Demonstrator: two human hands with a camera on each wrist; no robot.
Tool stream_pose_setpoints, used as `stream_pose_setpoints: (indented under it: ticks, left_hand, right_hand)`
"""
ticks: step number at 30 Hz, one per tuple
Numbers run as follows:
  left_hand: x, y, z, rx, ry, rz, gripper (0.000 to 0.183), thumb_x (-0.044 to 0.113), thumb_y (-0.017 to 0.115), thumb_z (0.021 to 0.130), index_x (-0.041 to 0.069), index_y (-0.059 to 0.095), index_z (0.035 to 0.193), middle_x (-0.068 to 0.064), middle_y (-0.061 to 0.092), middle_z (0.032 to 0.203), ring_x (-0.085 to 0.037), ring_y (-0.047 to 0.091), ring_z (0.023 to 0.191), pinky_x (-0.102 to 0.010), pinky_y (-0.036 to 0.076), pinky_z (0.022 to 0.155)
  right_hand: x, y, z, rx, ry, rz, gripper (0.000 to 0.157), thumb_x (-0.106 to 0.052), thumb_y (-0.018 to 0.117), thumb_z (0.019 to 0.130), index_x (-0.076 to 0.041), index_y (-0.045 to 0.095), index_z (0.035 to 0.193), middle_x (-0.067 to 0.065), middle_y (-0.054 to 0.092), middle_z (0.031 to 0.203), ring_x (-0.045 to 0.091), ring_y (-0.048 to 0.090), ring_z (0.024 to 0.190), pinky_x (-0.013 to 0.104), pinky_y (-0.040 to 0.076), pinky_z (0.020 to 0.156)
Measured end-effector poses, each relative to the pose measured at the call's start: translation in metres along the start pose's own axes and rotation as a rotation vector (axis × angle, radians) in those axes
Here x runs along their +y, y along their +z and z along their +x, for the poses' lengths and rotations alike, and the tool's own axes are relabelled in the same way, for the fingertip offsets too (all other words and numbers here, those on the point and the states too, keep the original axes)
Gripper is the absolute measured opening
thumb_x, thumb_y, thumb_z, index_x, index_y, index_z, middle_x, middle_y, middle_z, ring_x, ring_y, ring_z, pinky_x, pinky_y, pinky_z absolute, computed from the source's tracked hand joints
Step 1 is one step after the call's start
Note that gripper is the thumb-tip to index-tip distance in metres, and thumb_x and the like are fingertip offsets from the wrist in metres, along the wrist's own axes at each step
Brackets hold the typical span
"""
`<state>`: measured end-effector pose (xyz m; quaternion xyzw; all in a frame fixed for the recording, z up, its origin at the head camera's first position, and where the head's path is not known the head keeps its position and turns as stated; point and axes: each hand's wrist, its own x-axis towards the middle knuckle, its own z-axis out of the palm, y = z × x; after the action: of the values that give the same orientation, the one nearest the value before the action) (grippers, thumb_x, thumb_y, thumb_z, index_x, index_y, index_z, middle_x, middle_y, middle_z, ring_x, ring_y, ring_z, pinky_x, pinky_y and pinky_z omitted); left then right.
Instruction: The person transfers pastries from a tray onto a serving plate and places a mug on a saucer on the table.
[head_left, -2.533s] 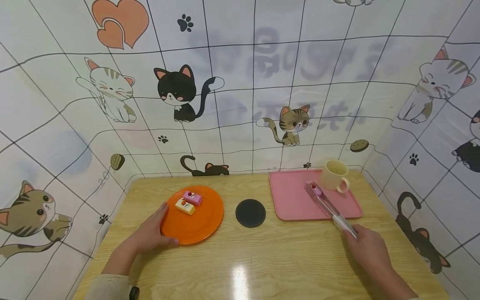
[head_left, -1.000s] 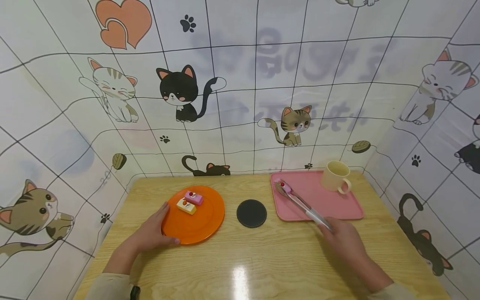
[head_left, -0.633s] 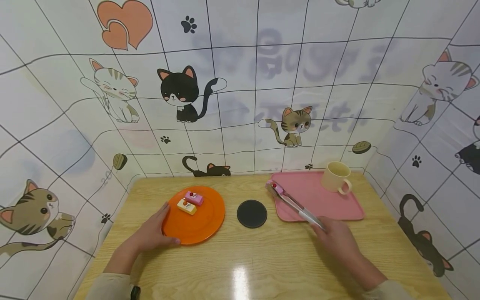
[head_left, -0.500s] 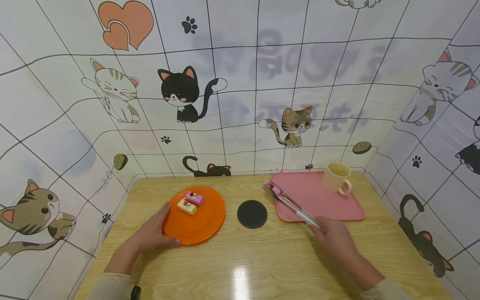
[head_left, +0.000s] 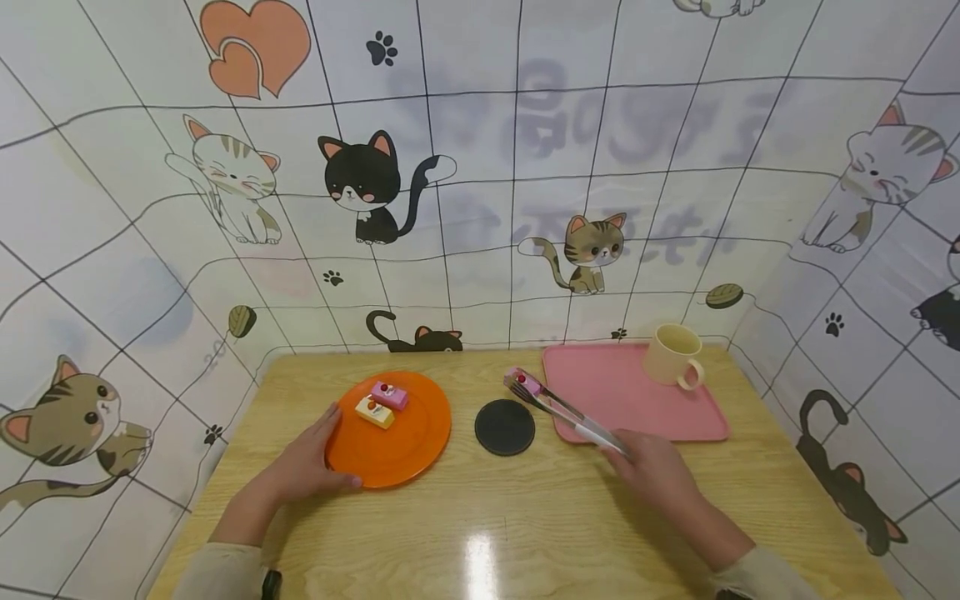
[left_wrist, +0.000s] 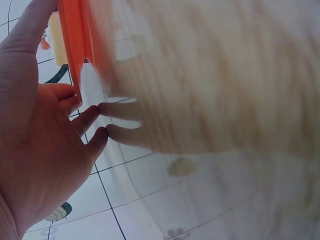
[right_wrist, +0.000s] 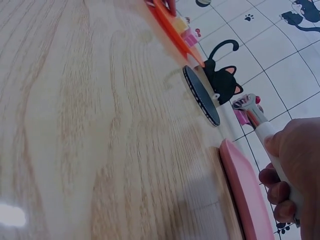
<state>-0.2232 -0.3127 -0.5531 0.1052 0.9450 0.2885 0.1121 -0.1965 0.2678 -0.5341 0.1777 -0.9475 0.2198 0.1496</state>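
My right hand grips the white handle of metal tongs. Between the tips of the tongs is a small pink toy cake slice with a red berry on top. In the right wrist view, this cake shows raised above the table. At the left, my left hand rests against the rim of an orange plate, its fingers and thumb spread along the edge. On that plate a pink cake slice and a yellow cake slice lie side by side.
A round black coaster lies between the plate and a pink tray. On the tray's back right corner stands a cream mug, handle toward the front right. Cat-printed sheeting surrounds the back and sides of the wooden table.
My right hand has carried the cake in the tongs leftward, from over the tray to just behind the coaster. My left hand and the plate have stayed in place.
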Motion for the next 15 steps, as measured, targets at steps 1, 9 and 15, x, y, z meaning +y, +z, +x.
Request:
stream_pose_setpoints:
  ticks: [1,9,15]
  left_hand:
    - [0.001,-0.001,0.000,0.001,0.001,0.002,0.137,0.057,0.097,0.079,-0.003,0.018,0.174,-0.026,0.012,0.183,-0.055,0.020,0.164,-0.072,0.023,0.128]
    - [0.002,-0.001,0.000,-0.003,-0.007,0.008,0.138,0.059,0.096,0.079,-0.002,0.017,0.175,-0.025,0.011,0.183,-0.055,0.019,0.164,-0.073,0.023,0.128]
    - [0.003,-0.002,-0.001,-0.010,-0.018,0.001,0.139,0.059,0.096,0.078,0.000,0.017,0.175,-0.024,0.010,0.183,-0.055,0.018,0.164,-0.073,0.023,0.128]
  right_hand:
    - [-0.002,0.000,0.001,-0.007,-0.002,0.000,0.020,-0.013,0.086,0.096,-0.017,0.069,0.088,-0.013,0.052,0.068,0.011,0.048,0.063,0.035,0.045,0.057]
    - [-0.009,0.004,0.009,-0.041,-0.040,-0.030,0.023,-0.016,0.086,0.097,-0.021,0.065,0.086,-0.012,0.053,0.070,0.011,0.050,0.064,0.035,0.045,0.058]
    - [-0.016,0.012,0.013,-0.047,-0.109,-0.045,0.029,-0.018,0.086,0.097,-0.022,0.061,0.083,-0.012,0.053,0.070,0.011,0.049,0.064,0.035,0.045,0.058]
